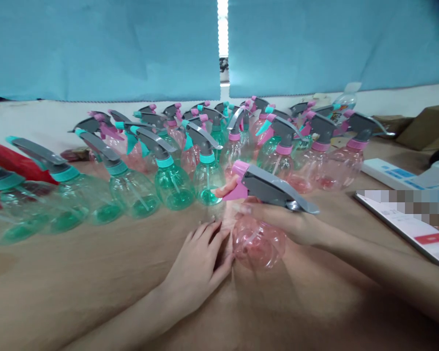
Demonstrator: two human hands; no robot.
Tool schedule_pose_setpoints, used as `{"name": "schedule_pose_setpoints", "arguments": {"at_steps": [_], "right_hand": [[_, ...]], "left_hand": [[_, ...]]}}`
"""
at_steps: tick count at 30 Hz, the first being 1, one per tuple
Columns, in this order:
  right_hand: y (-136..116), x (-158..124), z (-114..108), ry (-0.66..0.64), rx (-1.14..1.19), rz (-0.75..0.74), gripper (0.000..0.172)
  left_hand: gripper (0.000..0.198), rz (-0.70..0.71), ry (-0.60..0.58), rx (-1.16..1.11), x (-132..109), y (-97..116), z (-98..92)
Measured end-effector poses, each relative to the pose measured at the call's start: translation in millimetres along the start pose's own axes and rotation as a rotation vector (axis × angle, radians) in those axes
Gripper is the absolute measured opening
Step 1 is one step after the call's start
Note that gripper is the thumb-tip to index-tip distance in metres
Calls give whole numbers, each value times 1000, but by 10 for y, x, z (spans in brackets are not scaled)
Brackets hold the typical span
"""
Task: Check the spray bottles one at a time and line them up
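Observation:
A pink spray bottle (259, 243) with a grey and pink trigger head (267, 187) is directly in front of me. My right hand (281, 217) wraps around its neck, just under the head, with a finger at the pink trigger. The clear round body shows below that hand. My left hand (201, 253) lies on the wooden table (95, 287) to the left of the bottle, fingers loosely bent and apart, holding nothing. Its thumb is close to the bottle's body; whether they touch I cannot tell.
Several green spray bottles (175, 190) line the left and middle, with pink spray bottles (346, 163) behind and to the right. A phone (402, 226) and a white box (391, 174) lie at the right. Cardboard (424, 126) stands behind them; red plastic (14, 161) is far left.

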State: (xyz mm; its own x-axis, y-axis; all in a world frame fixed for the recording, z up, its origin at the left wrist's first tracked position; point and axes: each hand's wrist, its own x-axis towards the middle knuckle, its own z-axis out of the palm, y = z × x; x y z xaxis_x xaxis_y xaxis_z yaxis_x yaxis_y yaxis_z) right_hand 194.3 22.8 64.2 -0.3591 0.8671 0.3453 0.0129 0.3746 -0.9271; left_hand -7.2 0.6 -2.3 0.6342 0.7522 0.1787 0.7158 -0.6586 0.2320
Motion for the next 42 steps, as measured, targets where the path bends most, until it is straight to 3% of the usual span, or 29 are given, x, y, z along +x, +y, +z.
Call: {"name": "schedule_pose_setpoints", "arguments": {"at_steps": [6,12,22,26,32,42], "right_hand": [[-25,21,20,-40,48,-61,27],[-32,46,31,-60,-7,-70,13],[-91,30,-6,-56,-20,-162,33],[-78,37,-14,-54,-42,-182,32],[-27,25,3,-102,9,-90,11],[-7,9,-8,-69,-26,-62,10]], "left_hand": [[30,-8,-3,9,-1,14,-6],[31,-7,-12,13,-5,15,-15],[35,-19,-13,31,-10,7,-4],[35,-19,-17,33,-2,6,2],[33,-5,-13,27,2,21,-5],[29,-1,-1,19,8,4,-7]]}}
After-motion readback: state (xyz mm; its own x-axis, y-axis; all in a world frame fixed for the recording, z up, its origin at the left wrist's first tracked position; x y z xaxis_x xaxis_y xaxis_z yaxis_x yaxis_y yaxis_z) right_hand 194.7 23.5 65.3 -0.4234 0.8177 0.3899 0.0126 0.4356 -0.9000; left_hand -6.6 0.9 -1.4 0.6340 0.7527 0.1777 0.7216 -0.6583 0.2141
